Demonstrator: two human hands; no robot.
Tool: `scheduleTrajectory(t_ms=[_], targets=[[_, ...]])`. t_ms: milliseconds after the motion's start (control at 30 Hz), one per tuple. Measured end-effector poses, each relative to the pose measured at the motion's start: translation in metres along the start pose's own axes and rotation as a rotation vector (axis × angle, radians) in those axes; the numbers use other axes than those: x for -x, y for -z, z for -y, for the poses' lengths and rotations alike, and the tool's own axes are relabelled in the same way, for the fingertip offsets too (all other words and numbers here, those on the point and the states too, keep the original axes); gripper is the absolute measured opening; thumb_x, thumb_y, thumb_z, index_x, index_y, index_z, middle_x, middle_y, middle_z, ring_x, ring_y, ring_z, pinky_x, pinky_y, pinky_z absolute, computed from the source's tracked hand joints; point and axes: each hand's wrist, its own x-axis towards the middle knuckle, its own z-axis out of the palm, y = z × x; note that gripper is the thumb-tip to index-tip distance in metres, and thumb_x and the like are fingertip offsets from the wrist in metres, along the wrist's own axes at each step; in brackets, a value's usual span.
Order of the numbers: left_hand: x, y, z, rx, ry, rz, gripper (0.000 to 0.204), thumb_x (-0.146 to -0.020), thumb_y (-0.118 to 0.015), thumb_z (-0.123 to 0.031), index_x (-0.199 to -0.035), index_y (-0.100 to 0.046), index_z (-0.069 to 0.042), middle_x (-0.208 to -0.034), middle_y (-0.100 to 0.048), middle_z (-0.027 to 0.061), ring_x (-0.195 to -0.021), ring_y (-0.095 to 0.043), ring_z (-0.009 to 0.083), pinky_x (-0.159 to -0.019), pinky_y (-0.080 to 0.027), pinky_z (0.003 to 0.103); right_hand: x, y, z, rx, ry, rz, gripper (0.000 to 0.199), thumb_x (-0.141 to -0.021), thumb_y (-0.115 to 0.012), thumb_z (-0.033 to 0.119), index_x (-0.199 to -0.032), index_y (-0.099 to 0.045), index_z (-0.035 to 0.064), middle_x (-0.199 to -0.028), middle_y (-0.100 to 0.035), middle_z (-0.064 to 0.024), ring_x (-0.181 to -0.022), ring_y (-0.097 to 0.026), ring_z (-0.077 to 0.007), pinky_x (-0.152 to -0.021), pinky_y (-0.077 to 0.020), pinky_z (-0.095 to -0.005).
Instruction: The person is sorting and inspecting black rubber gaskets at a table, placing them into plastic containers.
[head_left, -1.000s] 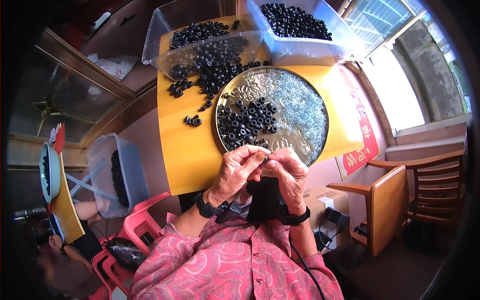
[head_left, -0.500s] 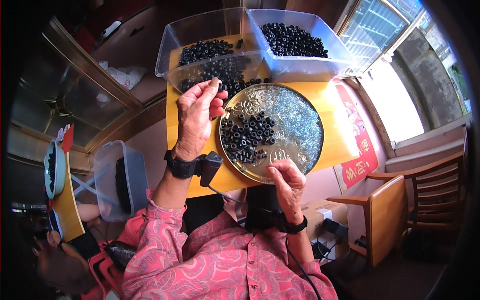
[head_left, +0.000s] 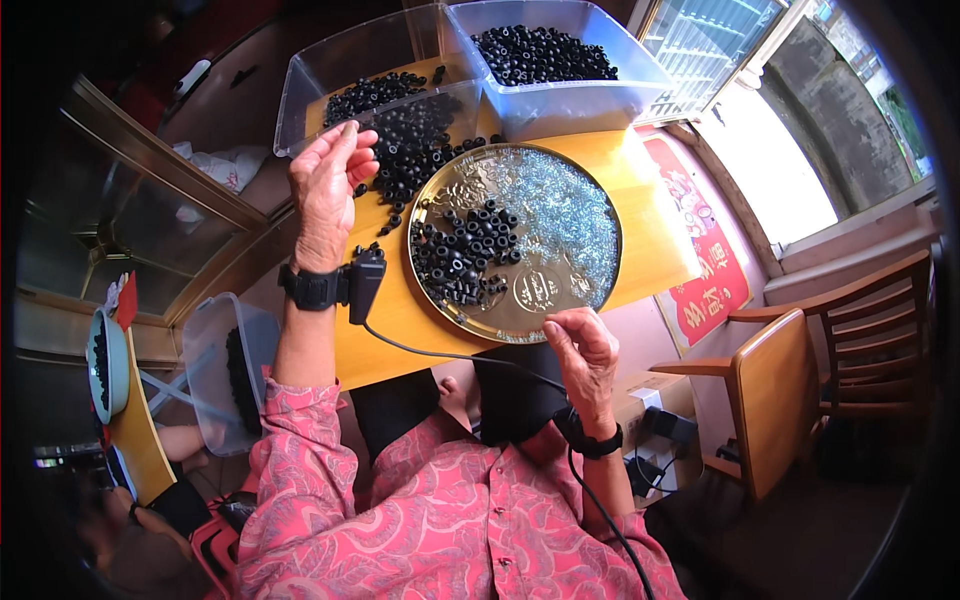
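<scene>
— What has changed since a moment ago?

— Lifting away from my other hand, my left hand (head_left: 328, 190) has gone out over the loose black rings (head_left: 405, 160) spilled on the yellow table (head_left: 395, 335). A second ago both hands were meeting at the near rim of the round metal tray (head_left: 515, 240); now they are working well apart.

— Are you gripping anything with it?

— My left fingers are curling together, thumb against fingertips, hovering just by the front wall of the clear bin (head_left: 375, 85). Whether a ring is pinched in there I cannot tell.

— And your right?

— My right hand (head_left: 585, 360) is staying at the tray's near edge, fingers bent inward. It may be holding something small, but I cannot tell.

— Where are the parts lying?

— More black rings (head_left: 465, 250) are heaped on the tray's left half, with silvery metal pieces (head_left: 560, 205) spread over its right half. A second bin (head_left: 560, 65) full of rings is standing behind the tray.

— What does the shift suggest?

— I judge I am reaching for a fresh piece, or dropping one off.
</scene>
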Motion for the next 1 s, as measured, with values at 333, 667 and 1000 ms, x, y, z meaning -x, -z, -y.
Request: scheduleTrajectory(t_ms=[333, 667, 1000], targets=[[0.151, -0.04, 0.083, -0.84, -0.35, 0.274, 0.007, -0.081, -0.07, -0.003, -0.088, -0.07, -0.001, -0.081, -0.063, 0.0084, -0.066, -0.062, 0.0177, -0.06, -0.05, 0.029, -0.004, -0.009, -0.003, 0.21, 0.111, 0.002, 0.011, -0.081, -0.072, 0.0, -0.087, -0.064, 0.0034, -0.081, -0.062, -0.0089, -0.069, -0.063, -0.0206, -0.06, -0.0507, -0.0299], [0.124, -0.077, 0.082, -1.131, -0.522, 0.402, 0.014, -0.081, -0.067, -0.008, -0.094, -0.068, -0.003, -0.089, -0.059, 0.0122, -0.09, -0.058, 0.0306, -0.077, -0.05, 0.04, -0.004, -0.016, -0.014, 0.368, 0.159, -0.018, 0.013, -0.076, -0.072, 0.001, -0.085, -0.064, 0.0064, -0.08, -0.062, -0.0088, -0.075, -0.062, -0.0277, -0.065, -0.0502, -0.0362], [0.12, -0.071, 0.093, -1.232, -0.515, 0.474, 0.009, -0.081, -0.064, -0.007, -0.09, -0.064, -0.004, -0.089, -0.058, 0.0124, -0.092, -0.057, 0.0317, -0.078, -0.051, 0.041, -0.001, -0.015, -0.011, 0.367, 0.178, -0.024, 0.013, -0.076, -0.073, 0.001, -0.085, -0.065, 0.0058, -0.082, -0.063, -0.0089, -0.074, -0.062, -0.0268, -0.064, -0.0506, -0.035]])
